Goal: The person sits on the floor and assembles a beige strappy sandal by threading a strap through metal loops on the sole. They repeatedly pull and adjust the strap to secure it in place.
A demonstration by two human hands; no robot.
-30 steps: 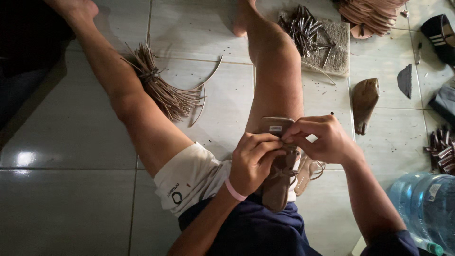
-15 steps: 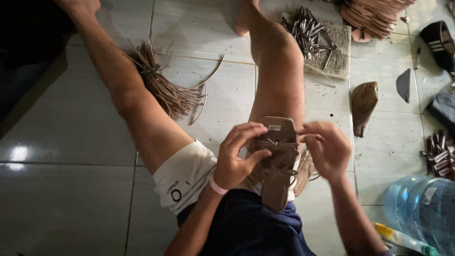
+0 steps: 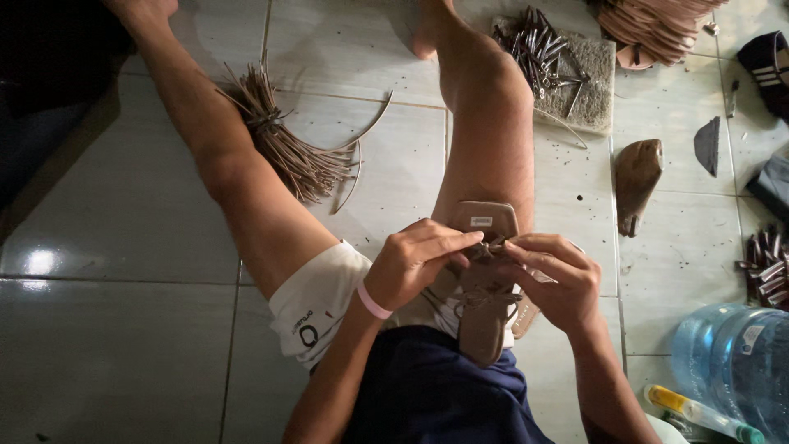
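Note:
A brown sandal sole [image 3: 486, 284] with thin straps rests on my right thigh, heel end pointing away from me. My left hand [image 3: 421, 263] pinches a strap at the sole's left side, near its heel. A pink band circles that wrist. My right hand [image 3: 552, 279] meets it from the right, fingertips closed on the same knot of straps. Both hands touch over the sole's upper half. I sit on a tiled floor [image 3: 123, 329] with both bare legs stretched out.
A bundle of brown strips [image 3: 283, 144] lies between my legs. A mat with metal clips [image 3: 546, 53] sits far right, sole stacks [image 3: 649, 25] behind it. A wooden shoe last [image 3: 637, 181], more clips [image 3: 764, 263], a water jug [image 3: 735, 366] and a glue tube [image 3: 699, 411] lie at right.
My right hand had drawn away from the sandal to the right; now it is back against my left hand, and both pinch the straps again.

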